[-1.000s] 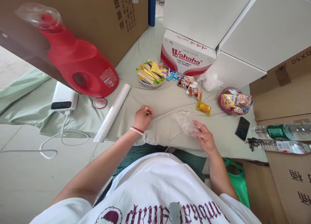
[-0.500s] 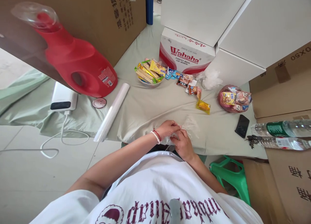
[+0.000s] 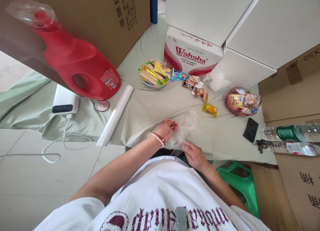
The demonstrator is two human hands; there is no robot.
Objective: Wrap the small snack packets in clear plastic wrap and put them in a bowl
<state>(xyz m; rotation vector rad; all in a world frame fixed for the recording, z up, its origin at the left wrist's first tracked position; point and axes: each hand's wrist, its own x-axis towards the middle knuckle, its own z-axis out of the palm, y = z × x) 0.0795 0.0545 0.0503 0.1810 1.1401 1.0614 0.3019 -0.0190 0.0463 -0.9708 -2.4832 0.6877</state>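
My right hand [image 3: 196, 155] pinches a crumpled piece of clear plastic film [image 3: 188, 124] by its near edge, at the front of the cloth-covered surface. The film spreads up and away from those fingers, thin and see-through. To its left, my left hand [image 3: 168, 129] is turned palm up with loosely curled fingers and nothing visible in them. A red cord and a white bead bracelet circle that wrist. Beyond the film lies a yellow snack packet [image 3: 210, 109]. A clear bowl [image 3: 153, 86] of wrapped snack sticks stands farther back.
On the left stand a large red jug [image 3: 85, 67], a white power bank [image 3: 65, 100] with its cable, and a whitish roll [image 3: 115, 116]. At right are a pink bowl [image 3: 231, 107] of snacks, a phone [image 3: 250, 130] and bottles [image 3: 287, 133]. A Wahaha box [image 3: 192, 54] stands behind.
My hands were together at the film and have come apart. The left has let go and moved slightly left, turning palm up. The right keeps hold of the film.
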